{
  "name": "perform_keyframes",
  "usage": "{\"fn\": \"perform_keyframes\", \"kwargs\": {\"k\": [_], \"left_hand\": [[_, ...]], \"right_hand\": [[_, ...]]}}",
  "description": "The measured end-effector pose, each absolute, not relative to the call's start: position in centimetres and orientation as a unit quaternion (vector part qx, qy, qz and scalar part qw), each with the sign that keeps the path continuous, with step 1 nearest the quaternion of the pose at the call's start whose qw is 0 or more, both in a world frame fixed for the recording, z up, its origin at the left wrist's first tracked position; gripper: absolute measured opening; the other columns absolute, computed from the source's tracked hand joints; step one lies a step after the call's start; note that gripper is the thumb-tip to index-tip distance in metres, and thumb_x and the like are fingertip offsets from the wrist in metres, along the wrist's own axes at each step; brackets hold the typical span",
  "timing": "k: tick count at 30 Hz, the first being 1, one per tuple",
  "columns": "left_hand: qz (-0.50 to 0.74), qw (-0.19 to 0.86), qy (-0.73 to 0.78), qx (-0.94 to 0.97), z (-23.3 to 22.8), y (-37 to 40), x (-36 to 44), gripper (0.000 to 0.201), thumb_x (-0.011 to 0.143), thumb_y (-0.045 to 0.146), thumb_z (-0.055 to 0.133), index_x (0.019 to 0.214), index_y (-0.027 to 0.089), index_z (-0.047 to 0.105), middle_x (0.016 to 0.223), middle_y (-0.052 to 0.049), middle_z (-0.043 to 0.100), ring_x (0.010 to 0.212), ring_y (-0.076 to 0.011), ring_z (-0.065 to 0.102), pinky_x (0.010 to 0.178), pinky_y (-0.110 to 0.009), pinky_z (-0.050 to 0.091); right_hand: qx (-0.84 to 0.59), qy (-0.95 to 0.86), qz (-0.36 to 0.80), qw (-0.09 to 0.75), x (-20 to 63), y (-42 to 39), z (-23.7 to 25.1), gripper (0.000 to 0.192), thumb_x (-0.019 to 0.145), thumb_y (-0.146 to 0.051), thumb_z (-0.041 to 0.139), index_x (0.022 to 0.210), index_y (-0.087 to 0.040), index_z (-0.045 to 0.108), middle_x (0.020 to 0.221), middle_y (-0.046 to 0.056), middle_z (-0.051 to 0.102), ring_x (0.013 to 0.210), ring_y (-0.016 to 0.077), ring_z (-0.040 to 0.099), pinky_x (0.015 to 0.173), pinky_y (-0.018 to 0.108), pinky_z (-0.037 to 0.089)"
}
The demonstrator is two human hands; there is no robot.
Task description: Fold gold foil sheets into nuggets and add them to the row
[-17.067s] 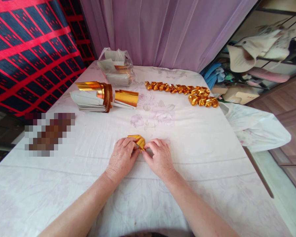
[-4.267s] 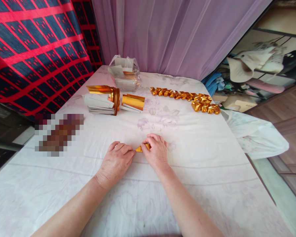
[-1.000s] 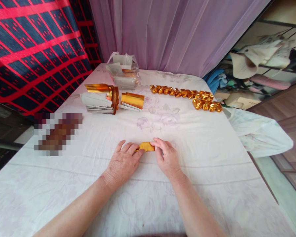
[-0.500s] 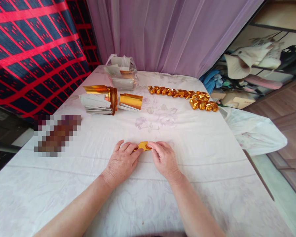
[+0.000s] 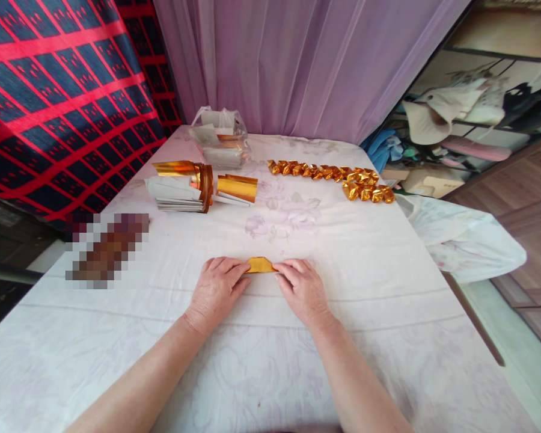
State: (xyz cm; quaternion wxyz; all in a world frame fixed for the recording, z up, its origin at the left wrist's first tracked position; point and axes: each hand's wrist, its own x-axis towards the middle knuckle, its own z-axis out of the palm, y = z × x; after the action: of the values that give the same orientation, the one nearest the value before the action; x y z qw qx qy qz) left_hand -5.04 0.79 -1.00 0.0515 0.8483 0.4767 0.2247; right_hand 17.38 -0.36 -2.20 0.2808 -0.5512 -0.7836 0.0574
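Foil (image 5: 260,264), folded into a flat gold strip, lies at the centre of the dial, twelve being away from the person. The left hand (image 5: 215,285), at about eight, has its fingers together and clamped on the strip's left end; whether the thumb, close by the near edge, helps grip cannot be told. The right hand (image 5: 303,288), at about four, has its fingertips closed on the other end, the thumb just beside. The strip's middle shows between the hands, uncovered.

The likeliest trouble, I judge, is a torn or crumpled end, caused by uneven pulling from nine and three on thin sheet. A fingertip lifting too soon could let a fold spring open, and pressing off the crease would probably leave the strip lopsided. The cloth (image 5: 256,349) beneath is soft-looking, so creases may set poorly or the strip may slide.

Farther off, a stack (image 5: 179,193) stands between ten and eleven, with loose sheets (image 5: 237,188) nearer twelve. A careless reach there could scatter them. The gold pieces (image 5: 324,172) run from twelve to two; their end sits near the table edge, where a bump might knock one off.
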Motion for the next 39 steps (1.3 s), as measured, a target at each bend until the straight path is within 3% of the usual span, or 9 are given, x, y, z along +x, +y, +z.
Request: {"fn": "perform_keyframes", "kwargs": {"k": [10,19,30,39], "left_hand": [[0.220,0.003,0.489,0.844,-0.9,1.7,-4.9,0.021,0.096,0.029,0.053,0.103,0.024,0.073,0.088,-0.005,0.072,0.083,-0.0217,0.062,0.074,-0.036,0.046],[0.202,-0.022,0.490,0.848,-0.8,1.9,-4.8,0.025,0.098,0.030,0.049,0.102,0.022,0.072,0.093,-0.006,0.071,0.083,-0.0213,0.061,0.072,-0.035,0.046],[0.184,0.012,0.541,0.820,0.0,2.4,-4.1,0.025,0.097,0.032,0.049,0.094,0.021,0.072,0.086,-0.008,0.073,0.084,-0.0257,0.063,0.078,-0.039,0.044],[0.216,0.101,0.613,0.753,2.1,5.2,-2.6,0.019,0.090,0.032,0.055,0.094,0.026,0.073,0.086,-0.001,0.076,0.079,-0.0204,0.067,0.068,-0.029,0.043]], "right_hand": [[-0.559,-0.786,0.033,0.261,17.0,0.0,-2.6,0.023,0.092,-0.018,0.054,0.105,-0.025,0.072,0.091,0.005,0.070,0.084,0.0207,0.062,0.078,0.034,0.049],[-0.555,-0.779,0.031,0.289,16.7,0.2,-2.5,0.020,0.091,-0.020,0.057,0.104,-0.021,0.072,0.093,0.006,0.071,0.085,0.0214,0.063,0.079,0.035,0.050],[-0.591,-0.708,0.155,0.355,16.0,0.9,-2.2,0.021,0.088,-0.021,0.054,0.092,-0.023,0.074,0.092,0.006,0.076,0.085,0.0196,0.068,0.081,0.030,0.050],[-0.630,-0.645,0.228,0.366,16.8,4.2,0.7,0.018,0.081,-0.026,0.059,0.088,-0.024,0.076,0.084,0.002,0.076,0.072,0.0159,0.067,0.070,0.025,0.049]]}}
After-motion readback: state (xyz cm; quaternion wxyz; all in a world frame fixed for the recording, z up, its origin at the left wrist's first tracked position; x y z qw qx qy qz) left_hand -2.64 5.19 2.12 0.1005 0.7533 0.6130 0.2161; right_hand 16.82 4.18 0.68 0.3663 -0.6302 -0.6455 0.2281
